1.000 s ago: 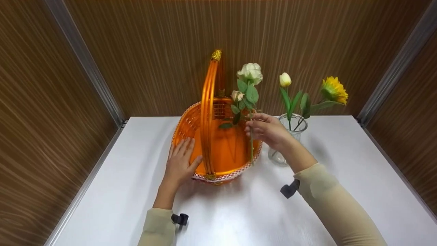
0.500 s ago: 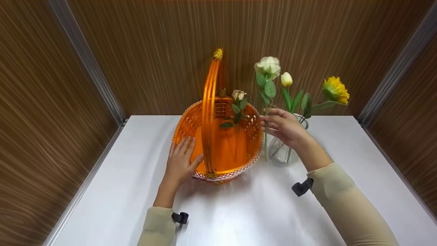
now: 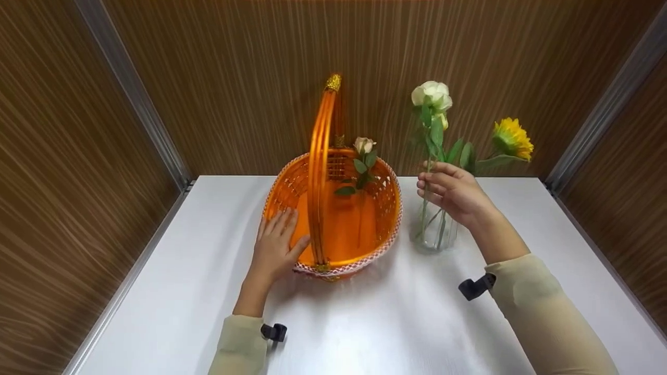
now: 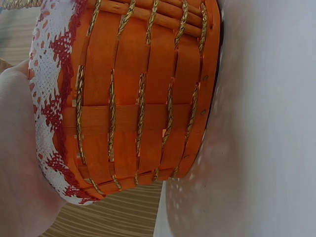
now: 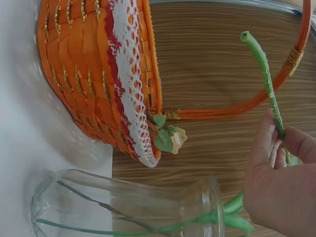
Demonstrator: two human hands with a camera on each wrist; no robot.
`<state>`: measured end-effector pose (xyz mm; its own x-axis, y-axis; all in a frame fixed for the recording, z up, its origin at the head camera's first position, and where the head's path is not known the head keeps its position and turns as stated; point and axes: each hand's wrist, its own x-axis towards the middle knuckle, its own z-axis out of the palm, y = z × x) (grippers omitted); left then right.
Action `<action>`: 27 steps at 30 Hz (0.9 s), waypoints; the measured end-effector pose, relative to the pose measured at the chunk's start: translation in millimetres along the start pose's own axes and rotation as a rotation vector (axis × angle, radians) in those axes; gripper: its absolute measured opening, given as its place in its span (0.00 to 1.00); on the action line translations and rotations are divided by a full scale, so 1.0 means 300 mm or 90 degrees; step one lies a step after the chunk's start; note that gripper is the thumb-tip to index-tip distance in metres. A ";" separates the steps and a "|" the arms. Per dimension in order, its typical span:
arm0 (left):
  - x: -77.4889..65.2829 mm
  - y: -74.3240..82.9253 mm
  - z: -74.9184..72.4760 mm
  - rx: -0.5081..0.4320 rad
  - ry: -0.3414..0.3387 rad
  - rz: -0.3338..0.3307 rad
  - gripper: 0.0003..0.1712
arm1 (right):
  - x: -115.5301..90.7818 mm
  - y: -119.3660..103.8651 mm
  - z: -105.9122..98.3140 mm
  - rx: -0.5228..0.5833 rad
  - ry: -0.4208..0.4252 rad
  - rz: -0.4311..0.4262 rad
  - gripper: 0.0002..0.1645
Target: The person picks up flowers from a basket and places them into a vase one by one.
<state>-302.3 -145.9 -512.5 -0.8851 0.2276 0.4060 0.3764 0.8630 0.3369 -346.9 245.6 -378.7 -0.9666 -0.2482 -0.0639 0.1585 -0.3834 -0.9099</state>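
My right hand (image 3: 458,192) pinches the green stem (image 5: 266,74) of a white rose (image 3: 432,96) between thumb and fingers. The rose stands upright, its bloom overlapping a white tulip behind it in the head view. In the right wrist view the stem's cut end shows free, apart from the glass vase (image 5: 133,197). My left hand (image 3: 275,249) rests on the left rim of an orange woven basket (image 3: 388,219), its fingers extended over the inside. A small pale rose (image 3: 364,145) leans inside the basket at the right.
The vase, partly behind the right hand in the head view, holds the tulip and a yellow sunflower (image 3: 512,139). The basket's tall handle (image 3: 322,172) arches over its middle. Wood-patterned panels (image 3: 234,78) enclose the white table (image 3: 219,219) at the back and sides.
My right hand has carried the white rose from over the basket rightward to the vase. The small pale rose stays in the basket, and the left hand has kept its place.
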 end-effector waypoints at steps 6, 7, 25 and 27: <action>-0.003 -0.004 0.001 -0.003 0.005 0.004 0.42 | -0.020 -0.024 -0.024 0.025 0.012 -0.001 0.13; -0.002 -0.005 0.002 -0.003 0.006 0.004 0.42 | -0.022 -0.029 -0.028 0.030 0.013 -0.002 0.13; -0.002 -0.003 -0.002 -0.008 0.023 0.011 0.41 | -0.017 -0.089 -0.100 0.077 0.048 -0.021 0.14; -0.001 -0.003 -0.001 -0.005 0.014 0.006 0.41 | -0.009 -0.097 -0.103 0.082 0.062 -0.020 0.13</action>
<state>-302.2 -147.0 -512.6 -0.8750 0.2259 0.4281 0.3874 0.8572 0.3394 -355.0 284.8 -364.7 -0.9853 -0.1497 -0.0819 0.1470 -0.5013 -0.8527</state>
